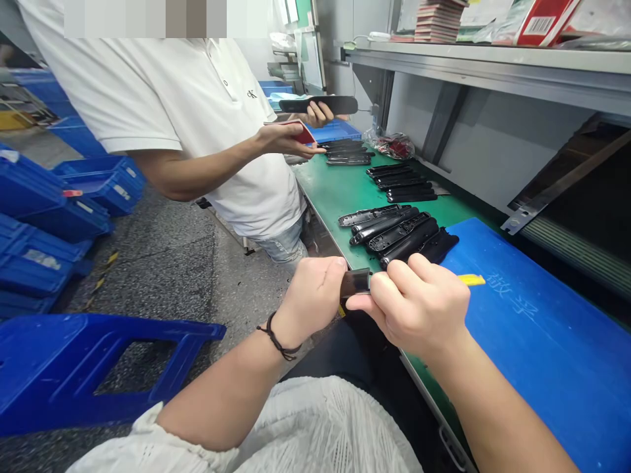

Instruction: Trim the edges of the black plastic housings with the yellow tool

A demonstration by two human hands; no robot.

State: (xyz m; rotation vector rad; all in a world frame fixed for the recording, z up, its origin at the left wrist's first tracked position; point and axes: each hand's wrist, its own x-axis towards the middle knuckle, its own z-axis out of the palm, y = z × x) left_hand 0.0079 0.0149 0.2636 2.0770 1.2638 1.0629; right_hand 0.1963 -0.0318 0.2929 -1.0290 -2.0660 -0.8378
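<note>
Closed round one end of a black plastic casing is my left hand, just past the table's near edge. My right hand is closed in a fist against the casing's other end, its thumb along the underside. A slim yellow tool handle sticks out of that fist on the right; its working end is hidden. Most of the casing is covered by my fingers. Just beyond my hands, several long black casing halves lie side by side, some with their ribbed insides up.
A blue mat covers the near part of the green table. More black casings lie farther back. A co-worker at left holds a black casing and a red pad. A shelf overhangs; blue crates stand left.
</note>
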